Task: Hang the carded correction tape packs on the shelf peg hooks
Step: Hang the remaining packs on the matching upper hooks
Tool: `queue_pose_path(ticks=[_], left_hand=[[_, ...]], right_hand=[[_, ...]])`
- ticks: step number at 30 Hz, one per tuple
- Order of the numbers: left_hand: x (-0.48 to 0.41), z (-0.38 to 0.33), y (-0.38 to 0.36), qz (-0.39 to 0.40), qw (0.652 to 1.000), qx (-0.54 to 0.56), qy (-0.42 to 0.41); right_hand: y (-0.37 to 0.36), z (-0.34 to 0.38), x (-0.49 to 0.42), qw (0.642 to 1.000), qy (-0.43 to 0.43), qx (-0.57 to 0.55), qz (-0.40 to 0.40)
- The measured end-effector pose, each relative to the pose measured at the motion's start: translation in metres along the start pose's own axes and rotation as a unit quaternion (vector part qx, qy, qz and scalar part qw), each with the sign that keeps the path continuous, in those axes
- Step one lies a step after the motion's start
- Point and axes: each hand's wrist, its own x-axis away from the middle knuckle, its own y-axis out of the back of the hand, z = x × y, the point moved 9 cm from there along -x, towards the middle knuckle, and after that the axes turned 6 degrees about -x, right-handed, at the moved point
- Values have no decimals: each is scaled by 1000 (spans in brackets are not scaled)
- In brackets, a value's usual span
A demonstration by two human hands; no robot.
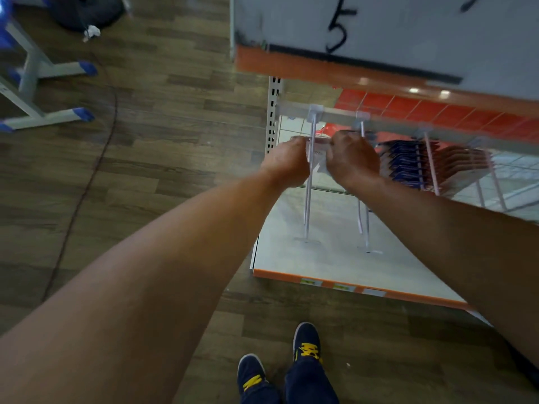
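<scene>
standing above the grip: shelf (pixel 320 68), orange-edged, marked 5. right of the grip: hung packs (pixel 405 161), blue then red, on their pegs. left hand (pixel 287 161) and right hand (pixel 353 161), fingers curled, pinch one correction tape pack (pixel 319 160) between them. peg hook (pixel 312 135) crosses that pack; whether it is threaded cannot be told.

Just below the rail (pixel 335 117), the left hand (pixel 287 161) and right hand (pixel 353 158) each grip a side of a white correction tape pack (pixel 320 168) at the leftmost peg hook (pixel 309 205). Farther right along the rail hang blue and orange packs (pixel 408 163).
</scene>
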Motion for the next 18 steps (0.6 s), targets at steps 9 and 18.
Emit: queue_pose_path(ticks=[9,18], left_hand=[[111,-56,34,55,993,-72,-72],[221,-142,141,7,981,-151,-125]], right_hand=[[74,36,126,997,31,-39,51],[227,67,192,996,57,-74,-17]])
